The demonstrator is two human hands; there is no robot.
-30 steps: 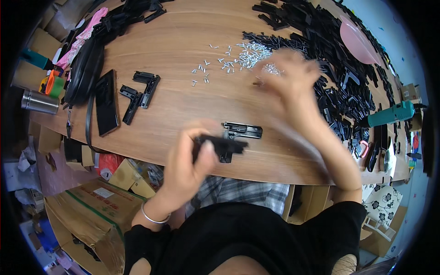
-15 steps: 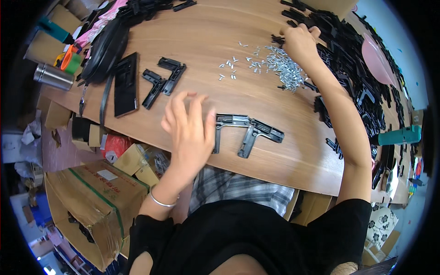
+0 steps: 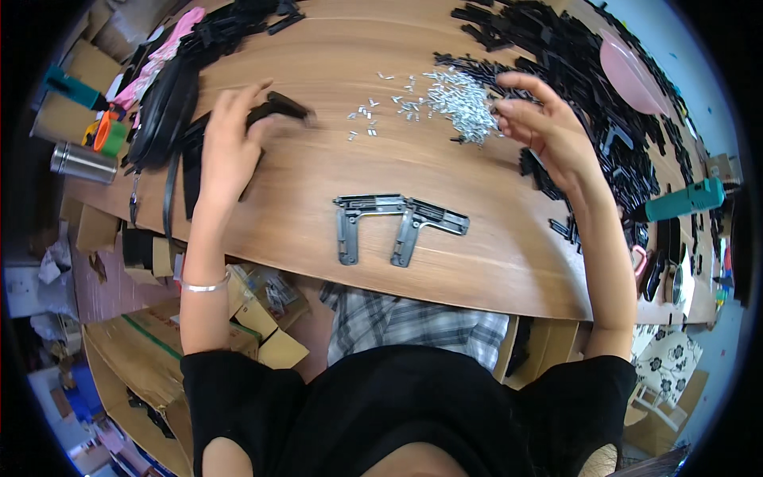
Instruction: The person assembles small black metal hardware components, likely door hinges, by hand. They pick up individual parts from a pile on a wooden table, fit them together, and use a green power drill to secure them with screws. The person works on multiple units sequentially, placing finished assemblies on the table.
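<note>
On the left, my left hand (image 3: pixel 226 147) is closed around a black pistol-shaped plastic shell (image 3: pixel 280 107), which is blurred by motion. Its fingers hide part of that shell and whatever lies under it. My right hand (image 3: pixel 552 135) is raised at the right edge of a heap of small silver screws or pins (image 3: pixel 461 103). Its fingers are curled, with thumb and fingertips near each other around something small and dark that I cannot make out. Between my arms, two open pistol-shaped half shells (image 3: pixel 370 205) (image 3: pixel 433 219) lie side by side near the table's front edge.
Black plastic parts (image 3: pixel 524 40) are piled along the right, with a pink basin (image 3: pixel 633 75) among them. A teal power tool (image 3: pixel 683 200) rests at the right. Left are a black bag (image 3: pixel 164 111), a steel flask (image 3: pixel 83 161) and an orange tape roll (image 3: pixel 103 131).
My left hand has moved from beside the front shells to the shell at the far left and grasped it. My right hand has drawn back from the black parts toward me.
</note>
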